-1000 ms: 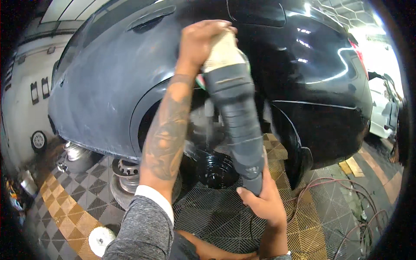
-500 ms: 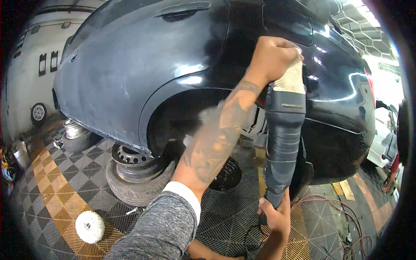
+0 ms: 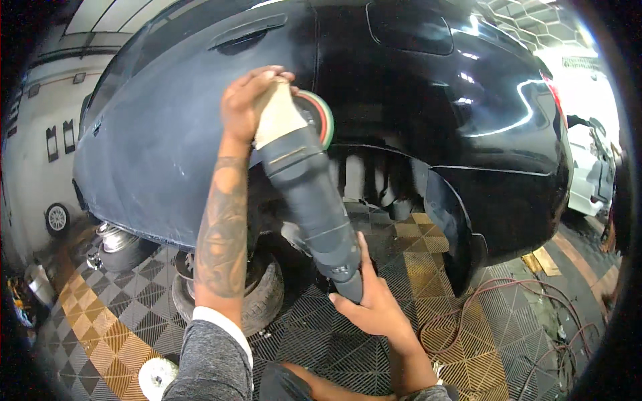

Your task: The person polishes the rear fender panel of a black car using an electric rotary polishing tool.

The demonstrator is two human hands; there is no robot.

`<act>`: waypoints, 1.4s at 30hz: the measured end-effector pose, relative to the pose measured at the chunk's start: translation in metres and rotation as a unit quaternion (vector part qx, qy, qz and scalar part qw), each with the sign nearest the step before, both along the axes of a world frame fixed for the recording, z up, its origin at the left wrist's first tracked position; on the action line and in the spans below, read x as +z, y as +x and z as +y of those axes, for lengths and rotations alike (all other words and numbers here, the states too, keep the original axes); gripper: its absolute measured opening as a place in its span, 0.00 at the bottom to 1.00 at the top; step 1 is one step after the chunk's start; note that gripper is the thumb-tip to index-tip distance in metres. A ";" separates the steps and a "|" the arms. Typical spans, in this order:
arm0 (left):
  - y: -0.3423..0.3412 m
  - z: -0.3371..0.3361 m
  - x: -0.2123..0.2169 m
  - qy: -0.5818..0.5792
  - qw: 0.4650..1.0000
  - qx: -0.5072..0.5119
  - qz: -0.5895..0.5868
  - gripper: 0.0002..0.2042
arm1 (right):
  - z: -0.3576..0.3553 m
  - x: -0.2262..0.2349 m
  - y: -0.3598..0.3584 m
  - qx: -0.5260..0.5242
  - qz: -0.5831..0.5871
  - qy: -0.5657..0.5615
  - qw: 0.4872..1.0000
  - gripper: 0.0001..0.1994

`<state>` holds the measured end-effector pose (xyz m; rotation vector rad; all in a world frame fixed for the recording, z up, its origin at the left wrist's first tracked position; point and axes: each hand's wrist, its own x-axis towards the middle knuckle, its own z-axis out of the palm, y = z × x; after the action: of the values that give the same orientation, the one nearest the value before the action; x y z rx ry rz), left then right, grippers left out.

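The left hand point(image 3: 253, 103) is gripping the polisher's point(image 3: 306, 190) head point(image 3: 279, 117), the right hand point(image 3: 374, 309) its handle point(image 3: 349, 289). The pad point(image 3: 326, 120) is facing the car point(image 3: 408, 100).

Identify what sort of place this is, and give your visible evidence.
Probably a vehicle workshop: a dark car, a loose tyre on the tiled floor, and a power tool with a round pad.
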<state>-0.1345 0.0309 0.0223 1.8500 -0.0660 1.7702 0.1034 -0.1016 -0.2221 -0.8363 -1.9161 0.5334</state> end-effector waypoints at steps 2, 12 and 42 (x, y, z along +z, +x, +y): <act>-0.006 0.002 -0.001 -0.012 1.000 0.017 -0.002 0.19 | 0.001 0.000 -0.001 0.007 0.006 0.001 1.000 0.55; 0.073 -0.012 0.007 -0.004 0.998 -0.031 0.045 0.18 | -0.024 -0.012 0.042 -0.046 0.034 0.028 0.998 0.54; 0.007 -0.005 0.001 -0.011 1.000 0.022 0.017 0.19 | 0.001 -0.006 0.001 0.010 0.024 0.013 1.000 0.55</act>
<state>-0.1271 0.0255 0.0229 1.8791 0.0077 1.7608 0.1042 -0.1005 -0.2283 -0.7812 -1.8852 0.5356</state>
